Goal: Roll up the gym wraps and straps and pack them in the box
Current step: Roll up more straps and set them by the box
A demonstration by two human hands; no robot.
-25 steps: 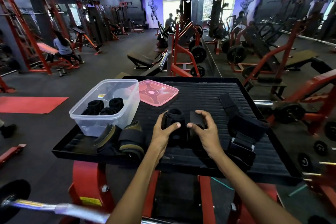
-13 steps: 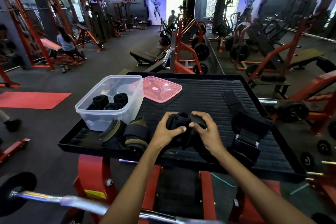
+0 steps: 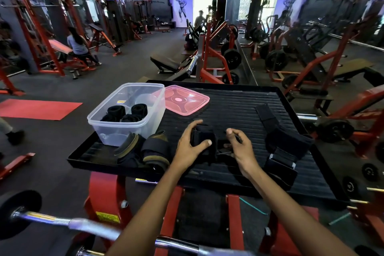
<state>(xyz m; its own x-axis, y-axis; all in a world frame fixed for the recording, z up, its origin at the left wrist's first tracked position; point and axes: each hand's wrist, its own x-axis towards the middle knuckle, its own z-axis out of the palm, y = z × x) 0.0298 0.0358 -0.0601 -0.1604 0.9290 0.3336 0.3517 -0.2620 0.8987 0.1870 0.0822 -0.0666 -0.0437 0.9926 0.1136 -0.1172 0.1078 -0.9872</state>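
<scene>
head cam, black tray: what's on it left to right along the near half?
Clear box holding rolled wraps → olive-edged wraps → left hand gripping the black wrap → right hand pinching its loose end → pile of black straps, all on the black tray.

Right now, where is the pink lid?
In the head view the pink lid lies flat on the black tray, at its far left, directly right of the clear box.

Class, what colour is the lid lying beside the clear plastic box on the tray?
Translucent pink; the lid shows best in the head view.
</scene>
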